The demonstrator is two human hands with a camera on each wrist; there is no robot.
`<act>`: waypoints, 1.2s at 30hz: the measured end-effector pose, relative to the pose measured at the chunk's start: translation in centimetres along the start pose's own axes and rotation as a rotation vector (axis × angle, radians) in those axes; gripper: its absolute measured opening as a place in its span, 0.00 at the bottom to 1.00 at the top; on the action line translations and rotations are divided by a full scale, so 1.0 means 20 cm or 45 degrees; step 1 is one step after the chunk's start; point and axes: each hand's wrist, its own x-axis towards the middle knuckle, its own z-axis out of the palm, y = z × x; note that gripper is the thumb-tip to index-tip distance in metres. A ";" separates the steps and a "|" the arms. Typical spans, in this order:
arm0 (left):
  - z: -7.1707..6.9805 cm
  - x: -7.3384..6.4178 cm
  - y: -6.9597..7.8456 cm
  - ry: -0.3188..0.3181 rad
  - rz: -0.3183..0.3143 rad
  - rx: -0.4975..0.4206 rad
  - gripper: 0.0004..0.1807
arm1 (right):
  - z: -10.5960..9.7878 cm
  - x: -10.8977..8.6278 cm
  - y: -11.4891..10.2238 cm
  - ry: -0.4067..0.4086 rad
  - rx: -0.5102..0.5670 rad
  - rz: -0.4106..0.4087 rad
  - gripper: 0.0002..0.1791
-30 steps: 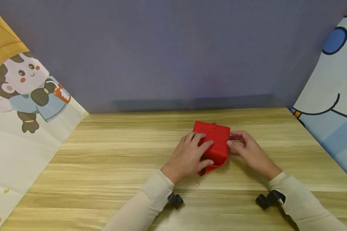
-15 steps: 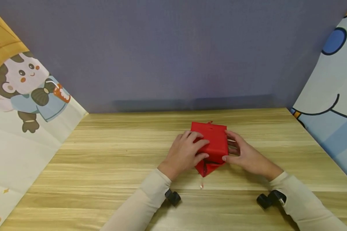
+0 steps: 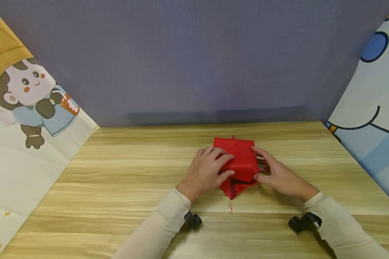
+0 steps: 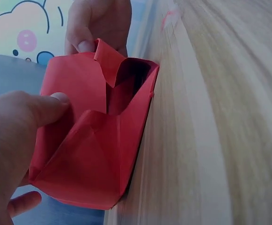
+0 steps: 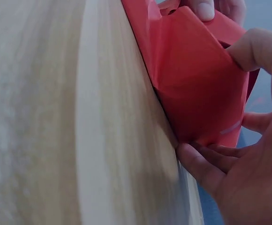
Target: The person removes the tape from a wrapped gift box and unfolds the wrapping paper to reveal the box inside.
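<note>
A box-shaped parcel in red paper [image 3: 237, 147] lies on the wooden table. Its near end stands partly undone, with a pointed flap [image 3: 229, 189] sticking out toward me. My left hand [image 3: 203, 173] holds the left side, fingers on top and thumb by the near edge. In the left wrist view the near end's folds [image 4: 126, 89] gape around a dark hollow. At the right side, my right hand [image 3: 278, 178] grips the paper, its thumb on a fold at the near corner. The right wrist view shows its other fingers [image 5: 199, 164] low against the red side panel [image 5: 199, 89].
A small clear strip with a pinkish tip [image 3: 230, 208] lies on the table [image 3: 133, 187] in front of the flap. A grey-blue panel [image 3: 194, 64] closes off the back. Cartoon-printed sheets [image 3: 22, 172] stand at both sides.
The parcel has shifted slightly left and its near end has opened wider. My right hand has spread along the right side, thumb now at the near corner. The clear strip has moved right.
</note>
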 end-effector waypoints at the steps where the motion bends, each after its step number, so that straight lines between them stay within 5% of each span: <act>1: 0.00 0.00 0.00 0.011 0.005 -0.011 0.23 | 0.00 0.00 0.00 0.003 -0.001 0.008 0.46; 14: 0.01 0.02 -0.04 0.144 0.204 -0.109 0.31 | 0.00 0.01 -0.01 0.060 -0.088 0.021 0.43; 19: -0.02 0.03 -0.06 0.153 0.196 -0.140 0.31 | 0.00 0.00 0.00 0.067 -0.115 0.020 0.41; 28: -0.13 0.03 -0.11 0.217 0.160 -0.240 0.10 | 0.00 0.00 0.00 0.075 -0.151 0.027 0.41; 36: -0.21 0.03 -0.20 0.312 0.129 -0.220 0.16 | -0.01 0.00 -0.01 0.072 -0.178 0.027 0.41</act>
